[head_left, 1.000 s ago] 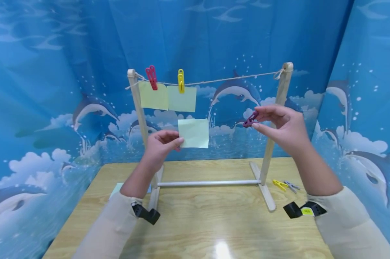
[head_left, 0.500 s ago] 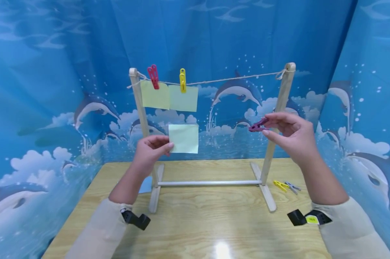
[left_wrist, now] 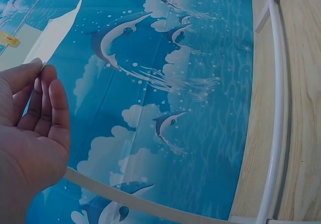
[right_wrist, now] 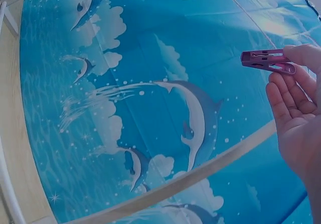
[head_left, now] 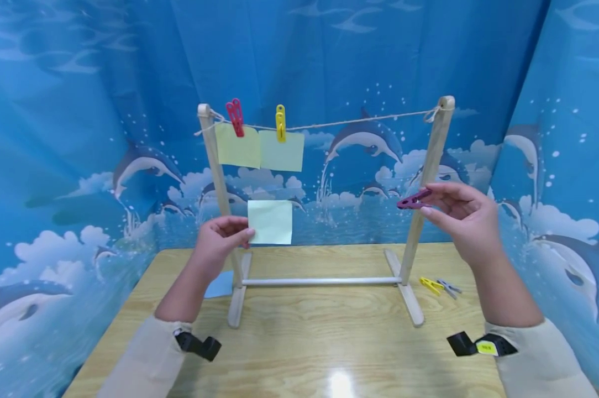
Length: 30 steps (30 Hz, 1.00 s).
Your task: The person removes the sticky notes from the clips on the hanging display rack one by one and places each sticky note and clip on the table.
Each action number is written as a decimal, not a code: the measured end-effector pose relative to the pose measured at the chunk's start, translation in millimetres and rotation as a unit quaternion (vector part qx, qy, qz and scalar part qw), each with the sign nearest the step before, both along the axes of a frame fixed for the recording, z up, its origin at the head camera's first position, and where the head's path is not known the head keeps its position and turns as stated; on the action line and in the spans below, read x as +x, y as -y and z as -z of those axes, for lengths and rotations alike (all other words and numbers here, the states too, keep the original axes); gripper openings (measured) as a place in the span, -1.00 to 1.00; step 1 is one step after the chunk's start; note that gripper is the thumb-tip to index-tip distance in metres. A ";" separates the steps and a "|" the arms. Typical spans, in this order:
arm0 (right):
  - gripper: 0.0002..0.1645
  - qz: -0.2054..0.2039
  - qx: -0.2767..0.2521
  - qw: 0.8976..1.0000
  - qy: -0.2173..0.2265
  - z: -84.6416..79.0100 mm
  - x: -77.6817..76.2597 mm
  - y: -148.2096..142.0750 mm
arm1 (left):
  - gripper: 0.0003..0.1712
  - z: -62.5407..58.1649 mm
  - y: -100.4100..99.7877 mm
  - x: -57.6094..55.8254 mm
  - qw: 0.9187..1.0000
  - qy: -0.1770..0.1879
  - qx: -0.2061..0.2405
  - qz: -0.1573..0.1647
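My left hand (head_left: 222, 243) pinches a pale green square of paper (head_left: 271, 222) by its left edge, between thumb and fingers. The left wrist view shows the same paper (left_wrist: 57, 35) nearly edge-on above the fingertips. On the right, my right hand (head_left: 466, 218) pinches a purple clothespin (head_left: 413, 200) by its handle end, its nose pointing left. Above, a string (head_left: 349, 120) spans the wooden rack. A red clothespin (head_left: 235, 118) fastens a yellow paper (head_left: 237, 146) to it, and a yellow clothespin (head_left: 280, 124) fastens another pale green paper (head_left: 282, 152) beside that.
The rack's left post (head_left: 215, 166) and right post (head_left: 434, 146) stand on the wooden table (head_left: 299, 342), joined low down by a white bar (head_left: 319, 282). A blue paper (head_left: 220, 284) lies by the left foot. Yellow (head_left: 431, 285) and grey (head_left: 450, 288) clothespins lie at right.
The left hand has moved left and down with the green paper. The right hand has moved right and down with the purple clothespin, which has turned closer to level.
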State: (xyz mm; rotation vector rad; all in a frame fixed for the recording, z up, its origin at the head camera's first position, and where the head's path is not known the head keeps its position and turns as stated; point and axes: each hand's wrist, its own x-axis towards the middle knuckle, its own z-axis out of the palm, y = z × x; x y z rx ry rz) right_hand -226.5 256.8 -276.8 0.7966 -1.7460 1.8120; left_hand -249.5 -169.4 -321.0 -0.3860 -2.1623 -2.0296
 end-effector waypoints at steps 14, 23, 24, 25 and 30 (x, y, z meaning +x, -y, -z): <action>-0.64 -0.012 -0.038 0.999 0.019 16.5 7.2 -13.7 | -0.77 9.4 17.6 7.3 0.999 0.025 -0.006 -0.028; -0.64 -0.006 -0.044 0.998 0.044 26.5 11.9 -16.6 | -0.57 16.1 29.2 15.2 0.997 0.044 -0.033 -0.057; -0.65 -0.002 -0.043 0.998 0.048 27.8 12.4 -17.0 | -0.57 16.7 30.4 16.1 0.997 0.045 -0.036 -0.060; -0.65 -0.001 -0.041 0.998 0.049 29.1 12.9 -17.7 | -0.57 17.4 31.8 16.8 0.996 0.047 -0.038 -0.062; -0.65 -0.002 -0.038 0.998 0.053 36.0 15.0 -22.3 | -0.63 22.9 40.0 20.0 0.996 0.043 -0.032 -0.067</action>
